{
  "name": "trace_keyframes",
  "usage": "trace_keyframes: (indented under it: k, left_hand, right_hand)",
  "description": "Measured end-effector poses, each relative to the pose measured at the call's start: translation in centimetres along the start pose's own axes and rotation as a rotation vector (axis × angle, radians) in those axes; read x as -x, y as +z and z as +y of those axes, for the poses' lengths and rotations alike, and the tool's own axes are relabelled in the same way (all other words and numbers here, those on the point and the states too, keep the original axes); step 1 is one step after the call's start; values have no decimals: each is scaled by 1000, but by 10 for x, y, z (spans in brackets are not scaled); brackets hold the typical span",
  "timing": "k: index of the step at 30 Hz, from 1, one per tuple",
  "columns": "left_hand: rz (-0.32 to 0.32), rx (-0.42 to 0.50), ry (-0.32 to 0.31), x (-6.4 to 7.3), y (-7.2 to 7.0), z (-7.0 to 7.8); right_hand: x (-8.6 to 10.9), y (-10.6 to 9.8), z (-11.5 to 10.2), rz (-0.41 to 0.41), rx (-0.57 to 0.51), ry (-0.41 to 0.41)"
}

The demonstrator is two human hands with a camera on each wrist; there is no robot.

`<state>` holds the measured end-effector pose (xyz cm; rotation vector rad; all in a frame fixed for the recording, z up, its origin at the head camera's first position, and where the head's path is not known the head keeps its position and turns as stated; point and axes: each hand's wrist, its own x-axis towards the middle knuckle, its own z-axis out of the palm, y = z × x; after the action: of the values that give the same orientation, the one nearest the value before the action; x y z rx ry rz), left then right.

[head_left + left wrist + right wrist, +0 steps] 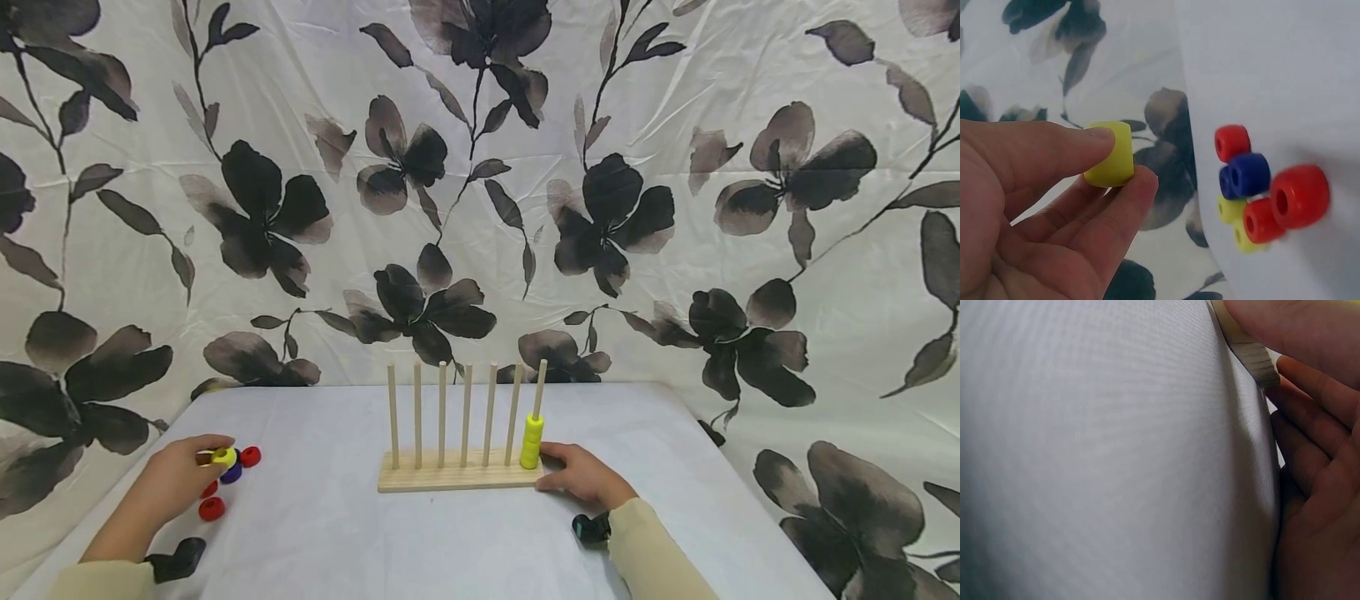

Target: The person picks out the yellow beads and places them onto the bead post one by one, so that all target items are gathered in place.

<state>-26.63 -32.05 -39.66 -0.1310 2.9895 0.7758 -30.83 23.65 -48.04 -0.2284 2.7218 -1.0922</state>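
Observation:
In the left wrist view my left hand pinches a yellow bead between thumb and fingers, above the left side of the table. Beside it on the white cloth lies a loose cluster: a red bead, a blue bead and several more in red, blue and yellow. A wooden peg stand with several upright rods is at the middle of the table. Stacked yellow beads sit low on its rightmost rod. My right hand holds the right end of the base, thumb in front and fingers behind.
White cloth covers the table. Behind it hangs a curtain printed with dark flowers. A black wrist strap shows at the left wrist, and a black device at the right.

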Motion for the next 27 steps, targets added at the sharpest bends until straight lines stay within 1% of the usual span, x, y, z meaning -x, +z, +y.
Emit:
trace_keyframes:
  k: [5,8,12,17,22,27]
  left_hand:
    - [0,23,20,1,1,10]
    - [-11,36,24,1,2,15]
    - [-12,30,43,2,2,22]
    - [7,8,62,2,2,31]
    - [30,-6,118,3,6,39]
    - [26,-16,146,5,7,45]
  right_hand:
    - [2,-1,0,2,-1,-4]
    - [2,-1,0,5,1,-6]
    - [2,-1,0,6,-5,-4]
    - [2,-1,2,-3,-20,-2]
    - [1,-2,4,0,-16,-7]
    - [-1,-2,5,0,-13,-38]
